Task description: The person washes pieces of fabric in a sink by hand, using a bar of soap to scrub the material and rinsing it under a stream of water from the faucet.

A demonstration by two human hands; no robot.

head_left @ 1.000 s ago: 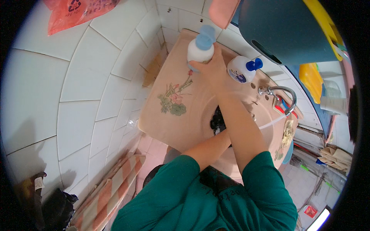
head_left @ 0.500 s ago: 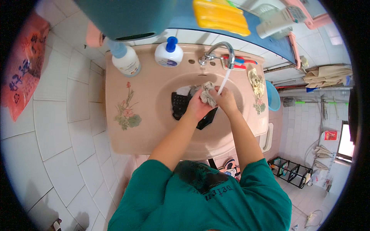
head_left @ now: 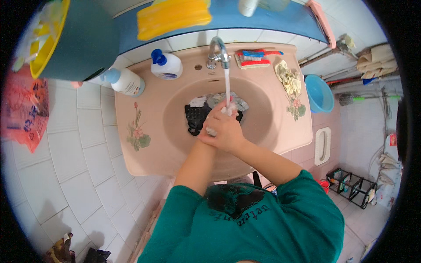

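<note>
My right hand (head_left: 226, 130) lies across my left hand and wrist over the basin, its fingers and thumb curled round them. Water from the faucet (head_left: 219, 53) runs onto my left hand (head_left: 217, 108), whose fingers are mostly hidden. White splash or foam shows on the skin, too blurred to tell which. Under my hands, in the pink sink (head_left: 175, 151), lies a black cloth item (head_left: 195, 117) with a dotted part. Behind it are a crumpled grey cloth (head_left: 240, 103) and a small white cloth (head_left: 198, 101).
Left on the counter stand a white pump bottle (head_left: 167, 66) with a blue top and another bottle (head_left: 130, 83). Brushes (head_left: 253, 58) and a yellowish crumpled cloth (head_left: 287, 77) lie at the right. A blue basin (head_left: 319, 93) is beyond. A yellow item (head_left: 173, 18) hangs above.
The crumpled grey cloth both hands held has left them; a grey cloth now lies in the sink. My right hand has moved onto my left hand and wrist. The view has shifted.
</note>
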